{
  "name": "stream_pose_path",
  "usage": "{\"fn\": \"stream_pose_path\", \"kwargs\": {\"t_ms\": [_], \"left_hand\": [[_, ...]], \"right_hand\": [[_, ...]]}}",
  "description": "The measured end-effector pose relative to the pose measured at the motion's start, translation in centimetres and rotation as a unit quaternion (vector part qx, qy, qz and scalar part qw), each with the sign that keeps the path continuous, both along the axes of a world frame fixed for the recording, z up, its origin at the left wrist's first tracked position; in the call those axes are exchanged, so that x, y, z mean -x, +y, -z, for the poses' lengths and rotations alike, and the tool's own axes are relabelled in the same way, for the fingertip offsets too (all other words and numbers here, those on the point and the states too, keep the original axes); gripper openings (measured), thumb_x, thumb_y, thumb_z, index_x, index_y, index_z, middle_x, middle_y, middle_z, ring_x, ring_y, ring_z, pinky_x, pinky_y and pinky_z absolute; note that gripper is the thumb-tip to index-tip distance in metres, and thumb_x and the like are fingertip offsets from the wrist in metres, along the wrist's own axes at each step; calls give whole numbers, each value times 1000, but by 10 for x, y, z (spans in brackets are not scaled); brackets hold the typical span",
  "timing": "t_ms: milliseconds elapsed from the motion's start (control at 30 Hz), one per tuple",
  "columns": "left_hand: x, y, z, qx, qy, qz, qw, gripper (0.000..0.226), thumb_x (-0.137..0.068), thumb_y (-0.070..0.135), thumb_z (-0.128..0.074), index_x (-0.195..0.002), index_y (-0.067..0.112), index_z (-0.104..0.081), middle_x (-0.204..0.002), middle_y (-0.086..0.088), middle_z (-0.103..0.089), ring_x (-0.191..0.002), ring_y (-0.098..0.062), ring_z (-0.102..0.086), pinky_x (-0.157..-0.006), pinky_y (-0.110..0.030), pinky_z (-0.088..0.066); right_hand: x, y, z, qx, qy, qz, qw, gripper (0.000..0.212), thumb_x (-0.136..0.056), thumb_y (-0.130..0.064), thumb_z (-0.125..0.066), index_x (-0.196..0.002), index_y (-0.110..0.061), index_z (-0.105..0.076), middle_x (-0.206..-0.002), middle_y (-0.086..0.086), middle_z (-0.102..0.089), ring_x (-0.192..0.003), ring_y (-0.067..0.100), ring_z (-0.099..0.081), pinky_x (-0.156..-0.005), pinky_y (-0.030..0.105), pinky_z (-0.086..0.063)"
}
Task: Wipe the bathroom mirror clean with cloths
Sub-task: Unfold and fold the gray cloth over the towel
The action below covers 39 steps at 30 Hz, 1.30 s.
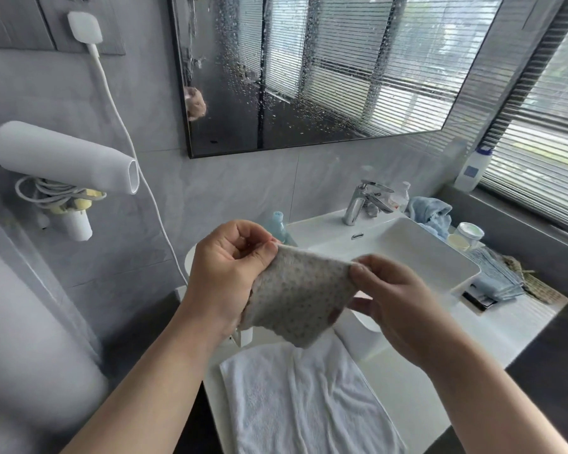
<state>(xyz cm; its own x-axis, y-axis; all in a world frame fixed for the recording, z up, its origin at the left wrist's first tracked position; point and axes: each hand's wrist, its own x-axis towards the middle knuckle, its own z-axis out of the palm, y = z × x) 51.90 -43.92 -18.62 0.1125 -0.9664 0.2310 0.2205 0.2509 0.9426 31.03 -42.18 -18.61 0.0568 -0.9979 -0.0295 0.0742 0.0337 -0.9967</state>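
Note:
A small grey dotted cloth (300, 291) hangs stretched between my two hands over the counter. My left hand (230, 270) pinches its top left corner, and my right hand (391, 299) pinches its top right edge. Above the basin hangs the black-framed mirror (325, 70), its left and lower part speckled with water drops. A white towel (309, 401) lies spread flat on the counter below my hands.
A white basin (440, 253) with a chrome tap (358, 201) stands behind my hands. A blue cloth (430, 211), jars and folded cloths crowd the right side. A white hair dryer (63, 158) sits in a wall holder at left, its cord hanging down.

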Motion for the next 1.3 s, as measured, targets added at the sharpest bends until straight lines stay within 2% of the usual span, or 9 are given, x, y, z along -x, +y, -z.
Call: {"fn": "stream_pose_path", "kwargs": {"t_ms": [267,367,433,500,600,733,867,1067,1300], "left_hand": [[14,-8,5,-157,201,1,967,24,-92,-3,-58,-74,14,-61,-66,-2,-65,-57,-15,-63,-50,-24,-54],[11,-6,15,-182,237,73,951,20,-89,32,-69,-81,13,-65,-76,-7,-71,-64,-19,-68,-55,-28,-56],[9,-6,25,-200,176,147,953,62,-54,57,-89,-94,13,-72,-90,-9,-73,-73,-19,-70,-62,-30,-56],[12,-5,32,-221,103,226,943,80,-41,49,-98,-106,9,-75,-91,-9,-69,-73,-16,-63,-61,-27,-50],[15,-5,34,-238,86,258,933,72,-72,20,-81,-132,-8,-53,-109,-21,-59,-87,-25,-55,-70,-31,-47],[18,-8,30,-198,173,198,944,52,-72,-2,-76,-120,3,-59,-98,-11,-69,-79,-18,-67,-64,-24,-56],[29,1,22,-242,208,204,926,48,-83,32,-63,-123,6,-61,-112,-11,-73,-97,-21,-69,-87,-34,-52],[40,9,30,-256,257,242,900,29,-80,10,-56,-99,3,-77,-101,-16,-72,-83,-23,-71,-76,-36,-60],[47,8,24,-170,224,186,941,50,-79,-9,-60,-126,9,-61,-119,-21,-66,-101,-34,-68,-76,-42,-60]], "right_hand": [[-17,4,16,-148,-192,-104,965,45,-75,-27,-80,-108,3,-71,-105,24,-68,-89,32,-71,-75,41,-59],[-18,1,19,-161,-232,-72,957,43,-78,-17,-73,-113,6,-65,-99,24,-67,-80,30,-70,-69,39,-61],[-18,-1,12,-140,-241,-56,959,29,-85,-13,-59,-108,4,-65,-97,22,-72,-79,29,-73,-66,38,-61],[-15,-3,5,-117,-223,-53,966,22,-86,-15,-58,-101,0,-66,-90,21,-72,-76,28,-73,-64,37,-60],[-9,-2,0,-128,-222,-68,964,25,-85,-17,-58,-100,1,-66,-90,23,-71,-75,31,-72,-63,37,-60],[-4,3,-3,-160,-224,-130,953,39,-72,-22,-80,-102,2,-73,-102,27,-69,-86,36,-72,-69,41,-61],[3,-1,0,-136,-281,-127,942,72,-47,-19,-97,-109,3,-68,-102,25,-70,-88,33,-72,-75,43,-61],[11,-2,-7,-104,-240,-97,960,23,-74,-7,-72,-96,-1,-71,-103,27,-68,-90,36,-71,-83,51,-59],[19,3,-11,-131,-216,-82,964,36,-79,-13,-62,-112,1,-63,-101,24,-72,-86,35,-73,-65,43,-60]]}}
